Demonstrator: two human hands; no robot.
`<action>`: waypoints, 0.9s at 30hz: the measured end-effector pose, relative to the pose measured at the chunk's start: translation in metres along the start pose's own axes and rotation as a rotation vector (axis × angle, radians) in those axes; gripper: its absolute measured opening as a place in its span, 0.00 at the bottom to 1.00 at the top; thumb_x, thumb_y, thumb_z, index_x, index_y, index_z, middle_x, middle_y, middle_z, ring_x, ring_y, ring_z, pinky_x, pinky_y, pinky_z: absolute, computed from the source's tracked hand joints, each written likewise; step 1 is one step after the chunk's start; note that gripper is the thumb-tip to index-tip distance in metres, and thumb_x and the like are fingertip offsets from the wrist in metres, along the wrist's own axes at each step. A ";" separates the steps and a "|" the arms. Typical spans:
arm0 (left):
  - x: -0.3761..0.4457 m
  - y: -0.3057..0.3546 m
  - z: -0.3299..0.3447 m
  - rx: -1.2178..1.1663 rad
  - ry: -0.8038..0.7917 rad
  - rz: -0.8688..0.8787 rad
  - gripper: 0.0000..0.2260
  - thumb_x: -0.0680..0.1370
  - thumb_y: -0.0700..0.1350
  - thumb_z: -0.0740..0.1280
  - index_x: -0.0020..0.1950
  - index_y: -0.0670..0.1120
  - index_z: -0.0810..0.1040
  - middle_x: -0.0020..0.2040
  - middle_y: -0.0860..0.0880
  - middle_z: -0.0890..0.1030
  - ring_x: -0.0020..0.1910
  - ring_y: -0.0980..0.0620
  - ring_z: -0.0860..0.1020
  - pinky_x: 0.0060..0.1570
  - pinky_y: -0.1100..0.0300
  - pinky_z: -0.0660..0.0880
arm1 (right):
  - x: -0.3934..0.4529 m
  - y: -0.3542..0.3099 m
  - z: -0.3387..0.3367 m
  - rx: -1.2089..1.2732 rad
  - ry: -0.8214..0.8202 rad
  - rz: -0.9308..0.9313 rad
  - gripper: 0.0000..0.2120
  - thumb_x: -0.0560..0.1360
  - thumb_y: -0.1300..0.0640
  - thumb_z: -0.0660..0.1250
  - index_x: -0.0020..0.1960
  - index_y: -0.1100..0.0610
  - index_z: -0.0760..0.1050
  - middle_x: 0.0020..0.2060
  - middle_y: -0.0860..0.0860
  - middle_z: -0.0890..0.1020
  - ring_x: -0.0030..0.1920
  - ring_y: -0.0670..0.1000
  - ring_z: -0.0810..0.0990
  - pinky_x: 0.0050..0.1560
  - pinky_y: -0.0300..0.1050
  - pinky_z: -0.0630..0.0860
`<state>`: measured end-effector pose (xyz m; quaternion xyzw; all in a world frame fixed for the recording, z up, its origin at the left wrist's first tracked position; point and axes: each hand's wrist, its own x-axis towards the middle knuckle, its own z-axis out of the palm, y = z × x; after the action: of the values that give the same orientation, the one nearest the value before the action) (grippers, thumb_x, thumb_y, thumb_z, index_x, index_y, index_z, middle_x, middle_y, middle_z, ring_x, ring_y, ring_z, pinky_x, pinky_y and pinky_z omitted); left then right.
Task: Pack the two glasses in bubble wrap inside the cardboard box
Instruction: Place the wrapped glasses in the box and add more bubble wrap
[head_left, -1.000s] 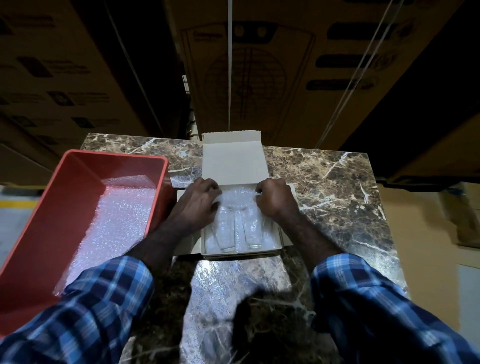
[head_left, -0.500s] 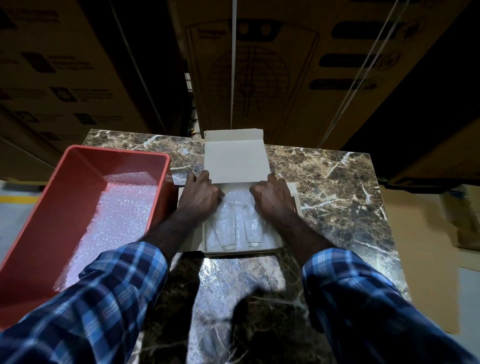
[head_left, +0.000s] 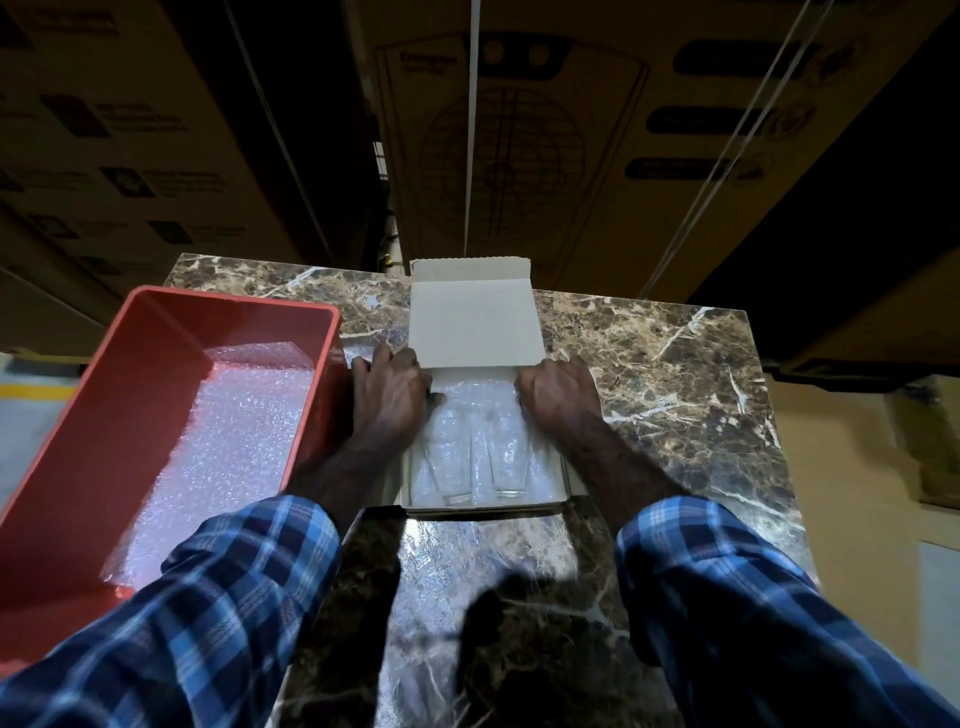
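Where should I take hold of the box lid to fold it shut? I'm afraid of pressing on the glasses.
Take the lid by its far edge, at the narrow tuck flap, coming from the far side with fingers at both corners. It lies folded back beyond the cardboard box, hinged at the far wall, so it would likely swing toward you over the two glasses in bubble wrap without hands inside.

Both forearms reach forward side by side, each in a blue plaid cloth sleeve pushed back from the wrist. The left hand lies palm down, fingers extended forward and slightly spread, thumb pointing inward toward the other hand. The right hand mirrors it, palm down, knuckles raised, fingers bent downward at the tips, well apart from the left.
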<state>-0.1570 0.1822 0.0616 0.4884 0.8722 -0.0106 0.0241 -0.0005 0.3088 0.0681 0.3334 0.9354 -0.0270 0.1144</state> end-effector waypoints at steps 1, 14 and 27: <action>0.001 0.001 0.000 0.011 -0.022 -0.023 0.17 0.78 0.60 0.68 0.55 0.49 0.84 0.61 0.49 0.78 0.69 0.43 0.66 0.60 0.46 0.62 | 0.000 -0.001 0.001 -0.009 -0.008 0.005 0.08 0.82 0.60 0.58 0.58 0.57 0.74 0.45 0.53 0.76 0.55 0.55 0.79 0.74 0.58 0.60; 0.009 0.004 -0.014 -0.055 0.013 0.116 0.13 0.76 0.49 0.70 0.61 0.53 0.83 0.55 0.51 0.85 0.63 0.47 0.70 0.61 0.49 0.61 | -0.003 -0.015 -0.014 0.119 0.115 -0.053 0.05 0.73 0.65 0.64 0.44 0.59 0.78 0.38 0.56 0.77 0.39 0.56 0.70 0.44 0.44 0.63; 0.008 0.003 -0.008 0.201 -0.114 0.237 0.14 0.83 0.50 0.58 0.61 0.49 0.81 0.55 0.46 0.82 0.66 0.46 0.67 0.62 0.47 0.60 | -0.003 -0.016 0.004 0.121 0.067 -0.043 0.14 0.77 0.53 0.53 0.41 0.57 0.73 0.43 0.58 0.82 0.42 0.56 0.71 0.45 0.51 0.57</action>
<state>-0.1587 0.1908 0.0689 0.5865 0.8002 -0.1226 0.0257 -0.0074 0.2938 0.0650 0.3204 0.9423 -0.0750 0.0622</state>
